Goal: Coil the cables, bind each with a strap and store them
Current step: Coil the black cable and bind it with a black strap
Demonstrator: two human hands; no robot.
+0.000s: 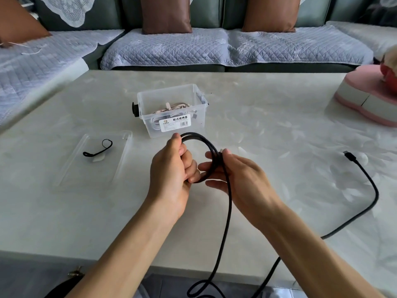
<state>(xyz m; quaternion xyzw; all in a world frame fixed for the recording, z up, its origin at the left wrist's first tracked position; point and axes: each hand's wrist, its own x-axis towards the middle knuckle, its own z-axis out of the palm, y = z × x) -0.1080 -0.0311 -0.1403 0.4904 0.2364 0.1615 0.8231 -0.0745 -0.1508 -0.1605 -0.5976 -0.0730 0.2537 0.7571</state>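
Pale marbled desk (279,130) fills the head view, with a grey-green sofa (206,16) under quilted covers and brown cushions (165,14) behind it. Above the middle of the desk, 2 bare hands work a black cable (229,203). The left hand (171,168) has its grip curled closed round the left side of a small coil, thumb tip up on the top of the loop and fingers folded over the strands. The right hand (240,175) pinches the coil's right side between thumb and fingers, its grip only partly closed, with a pale connector end showing at the thumb tip. From there the cable drops over the near desk edge, loops below, then climbs back onto the desk at the right, ending in a plug (349,155) lying flat. Just beyond the hands stands a clear storage box (171,93) holding pale coiled cables (176,106), a label on its front. Left of it a clear lid (120,160) lies flat with 1 black strap (97,150) on it. A pink and white object (365,97) sits at the far right
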